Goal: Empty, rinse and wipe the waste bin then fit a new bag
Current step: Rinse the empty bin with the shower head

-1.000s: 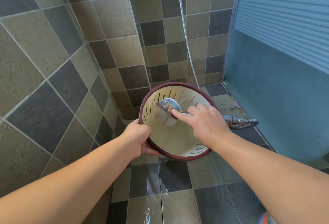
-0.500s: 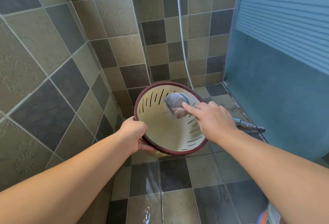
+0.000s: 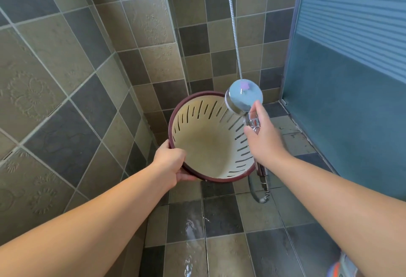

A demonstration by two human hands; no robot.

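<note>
Wet floor tiles [image 3: 222,257] lay below. Left hand [image 3: 173,163] fingers curled round the tilted waste bin [image 3: 211,138] rim; right hand [image 3: 262,136] gripped the shower head [image 3: 243,97] handle, spraying inside. Rinsing was underway; wiping likely came next.

Both bare arms are stretched forward, left hand [image 3: 170,162] curled in a grip at its fingers, right hand [image 3: 264,138] wrapped shut, forefinger raised.
</note>
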